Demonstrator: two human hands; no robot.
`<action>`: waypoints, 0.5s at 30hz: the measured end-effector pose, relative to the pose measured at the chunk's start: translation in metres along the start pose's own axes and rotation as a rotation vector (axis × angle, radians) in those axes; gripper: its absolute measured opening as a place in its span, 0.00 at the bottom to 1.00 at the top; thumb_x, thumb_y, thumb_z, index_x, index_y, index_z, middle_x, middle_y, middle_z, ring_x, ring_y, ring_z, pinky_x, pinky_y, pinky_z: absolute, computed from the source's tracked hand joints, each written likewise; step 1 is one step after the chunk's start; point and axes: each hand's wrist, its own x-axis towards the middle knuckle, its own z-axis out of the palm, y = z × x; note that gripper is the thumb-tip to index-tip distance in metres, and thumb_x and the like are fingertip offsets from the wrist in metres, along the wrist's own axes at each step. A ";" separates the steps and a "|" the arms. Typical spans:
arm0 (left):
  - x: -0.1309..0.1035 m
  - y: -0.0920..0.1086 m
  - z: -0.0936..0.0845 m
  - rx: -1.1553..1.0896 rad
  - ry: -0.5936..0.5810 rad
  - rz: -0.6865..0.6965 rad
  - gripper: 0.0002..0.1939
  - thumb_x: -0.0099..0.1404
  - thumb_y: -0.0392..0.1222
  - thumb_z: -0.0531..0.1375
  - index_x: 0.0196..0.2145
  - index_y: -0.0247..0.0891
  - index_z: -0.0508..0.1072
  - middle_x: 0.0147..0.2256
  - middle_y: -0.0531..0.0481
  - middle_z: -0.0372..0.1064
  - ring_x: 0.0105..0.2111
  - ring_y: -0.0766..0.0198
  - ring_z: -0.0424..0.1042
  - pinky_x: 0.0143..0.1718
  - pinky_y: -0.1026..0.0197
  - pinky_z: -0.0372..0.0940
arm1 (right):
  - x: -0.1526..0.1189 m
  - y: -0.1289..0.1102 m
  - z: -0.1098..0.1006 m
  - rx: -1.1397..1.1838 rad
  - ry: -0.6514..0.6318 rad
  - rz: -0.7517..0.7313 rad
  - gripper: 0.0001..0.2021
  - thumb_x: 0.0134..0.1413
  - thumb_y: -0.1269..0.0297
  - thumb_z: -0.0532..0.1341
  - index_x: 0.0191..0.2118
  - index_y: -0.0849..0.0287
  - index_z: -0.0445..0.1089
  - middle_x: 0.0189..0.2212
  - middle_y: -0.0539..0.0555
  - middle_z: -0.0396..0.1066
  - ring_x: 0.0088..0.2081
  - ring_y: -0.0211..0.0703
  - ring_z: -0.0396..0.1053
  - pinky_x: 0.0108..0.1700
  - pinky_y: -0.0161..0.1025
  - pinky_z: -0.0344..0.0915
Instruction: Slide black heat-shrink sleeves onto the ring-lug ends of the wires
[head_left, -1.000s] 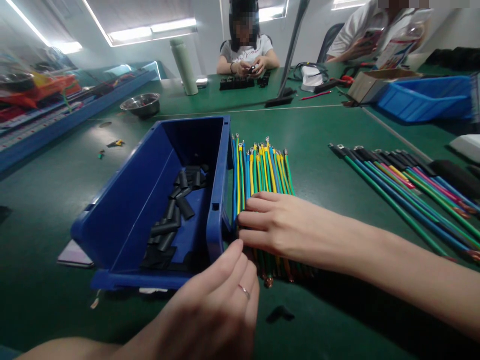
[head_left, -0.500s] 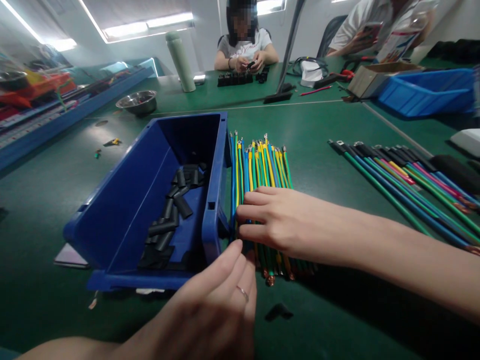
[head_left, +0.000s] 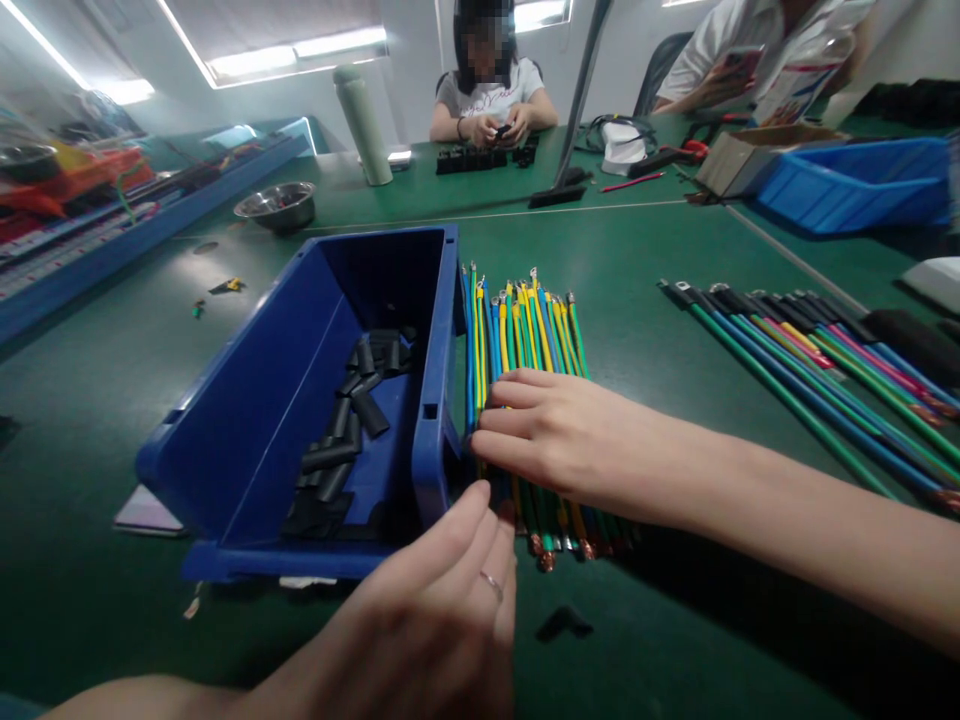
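Note:
A row of blue, green and yellow-green striped cables [head_left: 529, 325] with metal lugs at the far end and bare copper at the near end lies on the green table. My right hand [head_left: 551, 435] reaches across the row, fingers bent down over the leftmost cables. Just below, my left hand [head_left: 442, 590], with a ring on one finger, has its fingers pressed together by the cables' near left side. Its fingertips are partly hidden, and what they hold cannot be made out. Left of both hands stands a blue bin [head_left: 437, 340] containing short black tubes [head_left: 369, 412].
A second group of cables [head_left: 795, 400] with black sleeves lies to the right. A black scrap [head_left: 564, 622] is near the front. Farther back are a steel bowl [head_left: 277, 206], a green bottle [head_left: 364, 125], a light blue bin [head_left: 862, 180] and two other people.
The whole view has shifted slightly, so the bin and cables sit a little farther right. Both hands keep nearly the same pose at the cables.

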 end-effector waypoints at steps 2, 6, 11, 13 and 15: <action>-0.007 0.002 0.005 -0.011 -0.010 0.005 0.17 0.76 0.33 0.61 0.57 0.34 0.85 0.54 0.45 0.86 0.59 0.58 0.81 0.79 0.56 0.61 | 0.001 0.001 0.000 -0.034 0.009 -0.008 0.09 0.82 0.64 0.65 0.42 0.54 0.75 0.35 0.50 0.78 0.40 0.49 0.69 0.54 0.47 0.67; -0.030 0.007 0.021 -0.057 -0.086 -0.018 0.21 0.74 0.35 0.60 0.60 0.37 0.84 0.52 0.46 0.87 0.54 0.55 0.84 0.79 0.49 0.64 | 0.005 0.003 -0.001 -0.118 0.002 -0.058 0.13 0.84 0.68 0.61 0.41 0.53 0.78 0.33 0.50 0.79 0.42 0.50 0.72 0.65 0.49 0.65; -0.044 0.013 0.030 -0.070 -0.128 -0.069 0.24 0.71 0.36 0.61 0.63 0.37 0.83 0.59 0.41 0.85 0.56 0.50 0.84 0.76 0.45 0.69 | 0.013 0.005 -0.009 -0.187 -0.069 -0.138 0.15 0.84 0.67 0.61 0.40 0.52 0.81 0.32 0.49 0.81 0.42 0.50 0.73 0.68 0.51 0.63; -0.042 0.014 0.029 -0.072 -0.128 -0.080 0.26 0.70 0.34 0.61 0.64 0.36 0.82 0.61 0.41 0.84 0.58 0.50 0.84 0.77 0.46 0.68 | 0.017 0.005 -0.013 -0.203 -0.112 -0.183 0.14 0.82 0.66 0.64 0.38 0.50 0.81 0.31 0.48 0.81 0.43 0.50 0.73 0.63 0.51 0.65; -0.041 0.014 0.026 -0.086 -0.105 -0.068 0.27 0.70 0.33 0.62 0.65 0.36 0.81 0.62 0.42 0.83 0.60 0.51 0.83 0.79 0.47 0.65 | 0.022 0.005 -0.018 -0.218 -0.154 -0.236 0.14 0.78 0.64 0.68 0.34 0.48 0.80 0.30 0.48 0.81 0.45 0.50 0.73 0.59 0.51 0.65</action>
